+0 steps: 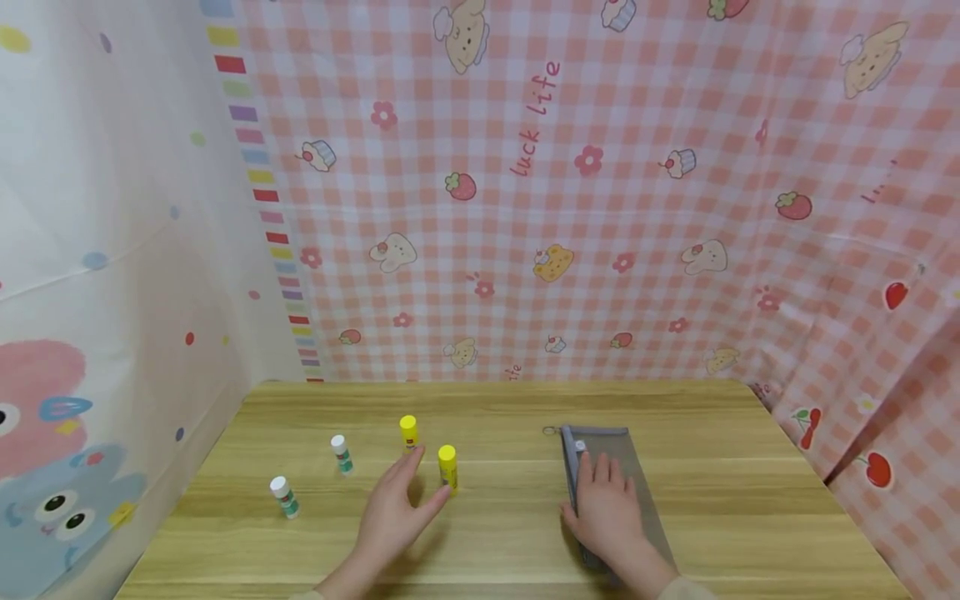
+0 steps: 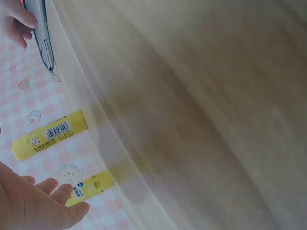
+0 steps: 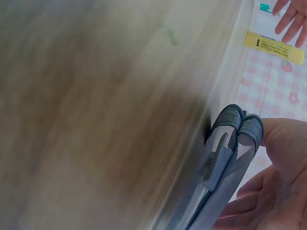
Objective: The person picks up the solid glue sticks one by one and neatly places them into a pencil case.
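Observation:
Two yellow glue sticks stand upright on the table, one [image 1: 408, 433] farther back, the other [image 1: 448, 468] nearer and to the right. My left hand [image 1: 393, 512] is beside them, fingers and thumb spread, holding nothing; the left wrist view shows its fingers [image 2: 60, 191] by one yellow stick [image 2: 91, 188]. A grey zippered pouch [image 1: 648, 500] lies on the table to the right. Over its left part is my right hand [image 1: 609, 508], fingers extended; in the right wrist view the hand [image 3: 278, 182] is right beside the zipped pouch [image 3: 225, 163]. Whether it touches the pouch is unclear.
Two white-capped green and white glue sticks, one [image 1: 342, 455] behind the other [image 1: 285, 497], stand to the left on the wooden table [image 1: 495, 542]. A pink checked cloth [image 1: 525, 208] hangs behind the table, and a white patterned curtain [image 1: 150, 250] hangs at the left.

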The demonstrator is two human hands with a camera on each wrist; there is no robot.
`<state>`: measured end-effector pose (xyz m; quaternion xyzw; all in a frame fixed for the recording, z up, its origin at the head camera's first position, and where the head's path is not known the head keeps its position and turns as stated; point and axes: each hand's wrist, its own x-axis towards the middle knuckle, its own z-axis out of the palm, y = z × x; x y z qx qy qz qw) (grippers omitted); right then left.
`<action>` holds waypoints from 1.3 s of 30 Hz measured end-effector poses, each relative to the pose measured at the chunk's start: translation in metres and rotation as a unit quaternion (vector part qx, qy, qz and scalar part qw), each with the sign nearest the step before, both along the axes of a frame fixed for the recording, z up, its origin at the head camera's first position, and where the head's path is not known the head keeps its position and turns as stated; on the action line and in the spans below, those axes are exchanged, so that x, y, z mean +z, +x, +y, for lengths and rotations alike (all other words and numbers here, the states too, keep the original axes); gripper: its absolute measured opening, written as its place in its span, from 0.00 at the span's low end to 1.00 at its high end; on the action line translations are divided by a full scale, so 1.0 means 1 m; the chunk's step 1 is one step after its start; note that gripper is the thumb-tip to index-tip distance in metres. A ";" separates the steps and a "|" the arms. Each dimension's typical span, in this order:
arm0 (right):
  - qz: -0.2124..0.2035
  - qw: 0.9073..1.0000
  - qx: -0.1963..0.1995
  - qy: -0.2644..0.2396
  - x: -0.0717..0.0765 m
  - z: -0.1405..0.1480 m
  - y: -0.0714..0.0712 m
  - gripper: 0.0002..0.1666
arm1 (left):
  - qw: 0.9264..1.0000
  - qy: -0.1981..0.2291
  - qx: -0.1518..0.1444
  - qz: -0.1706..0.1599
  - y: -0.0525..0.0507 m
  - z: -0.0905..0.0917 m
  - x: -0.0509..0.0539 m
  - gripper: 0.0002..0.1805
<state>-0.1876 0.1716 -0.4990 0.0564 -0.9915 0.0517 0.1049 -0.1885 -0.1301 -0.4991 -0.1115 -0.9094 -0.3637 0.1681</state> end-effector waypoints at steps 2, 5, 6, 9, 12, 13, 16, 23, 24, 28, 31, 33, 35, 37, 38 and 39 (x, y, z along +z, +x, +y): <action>-0.004 1.000 -0.002 0.006 -0.001 -0.001 -0.001 0.48 | 1.000 0.006 -0.001 -0.005 0.000 0.001 0.000 0.40; -0.009 1.000 -0.006 0.015 -0.003 -0.002 -0.002 0.47 | 1.000 0.011 -0.003 -0.007 0.000 0.002 0.000 0.40; -0.012 1.000 -0.007 0.017 -0.004 -0.002 -0.002 0.47 | 1.000 0.012 -0.003 -0.008 0.000 0.002 -0.001 0.40; -0.017 1.000 -0.011 0.017 -0.004 -0.003 -0.002 0.46 | 1.000 0.014 -0.005 -0.007 0.000 0.003 -0.001 0.39; -0.028 0.999 -0.017 0.013 -0.003 -0.003 -0.001 0.45 | 1.000 0.015 -0.007 -0.008 0.000 0.004 -0.001 0.39; -0.035 0.999 -0.020 0.011 -0.002 -0.004 -0.002 0.44 | 1.000 0.016 -0.007 -0.008 0.000 0.004 -0.001 0.39; -0.058 0.998 -0.033 0.007 -0.001 -0.004 -0.002 0.43 | 1.000 0.018 -0.007 -0.012 0.000 0.004 -0.002 0.39; -0.093 0.994 -0.052 0.000 -0.001 -0.007 -0.005 0.40 | 1.000 0.017 -0.003 -0.021 -0.001 0.005 -0.004 0.40; -0.095 0.994 -0.053 0.000 -0.001 -0.007 -0.005 0.39 | 1.000 0.017 -0.002 -0.022 -0.001 0.005 -0.004 0.40; -0.105 0.993 -0.055 0.007 -0.001 -0.009 -0.005 0.37 | 1.000 0.018 -0.001 -0.026 -0.001 0.005 -0.004 0.39; -0.115 0.992 -0.057 0.011 0.001 -0.009 -0.005 0.35 | 0.999 0.020 -0.002 -0.026 -0.001 0.005 -0.004 0.39; -0.118 0.991 -0.058 0.007 0.002 -0.009 -0.005 0.34 | 0.999 0.019 -0.002 -0.026 -0.001 0.005 -0.004 0.39; -0.116 0.992 -0.058 0.002 0.003 -0.008 -0.003 0.33 | 0.999 0.020 -0.003 -0.025 -0.001 0.006 -0.004 0.39; -0.109 0.993 -0.053 -0.008 0.003 -0.007 -0.002 0.32 | 0.999 0.022 -0.004 -0.023 -0.001 0.006 -0.004 0.38; -0.105 0.993 -0.050 -0.014 0.004 -0.007 -0.001 0.31 | 1.000 0.022 -0.005 -0.020 -0.001 0.006 -0.004 0.38; -0.100 0.994 -0.046 -0.018 0.004 -0.006 0.000 0.30 | 1.000 0.023 -0.006 -0.019 -0.002 0.007 -0.004 0.38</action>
